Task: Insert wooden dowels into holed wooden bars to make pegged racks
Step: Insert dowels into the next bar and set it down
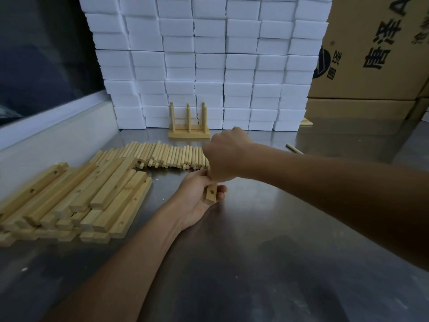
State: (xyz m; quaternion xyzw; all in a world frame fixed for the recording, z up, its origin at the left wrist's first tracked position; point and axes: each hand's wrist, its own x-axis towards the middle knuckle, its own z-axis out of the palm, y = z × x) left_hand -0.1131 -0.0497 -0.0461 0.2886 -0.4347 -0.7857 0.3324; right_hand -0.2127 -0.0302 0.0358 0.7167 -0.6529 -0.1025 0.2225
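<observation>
My left hand grips a holed wooden bar at the middle of the metal table; only the bar's near end with one hole shows. My right hand is curled into a fist directly above the bar, covering most of it; what it holds is hidden. A row of loose dowels lies behind the hands. A pile of holed bars lies at the left. A finished pegged rack with upright dowels stands at the back.
A wall of stacked white foam blocks rises behind the rack. Cardboard boxes stand at the back right. A single dowel lies on the table at the right. A raised metal ledge runs along the left.
</observation>
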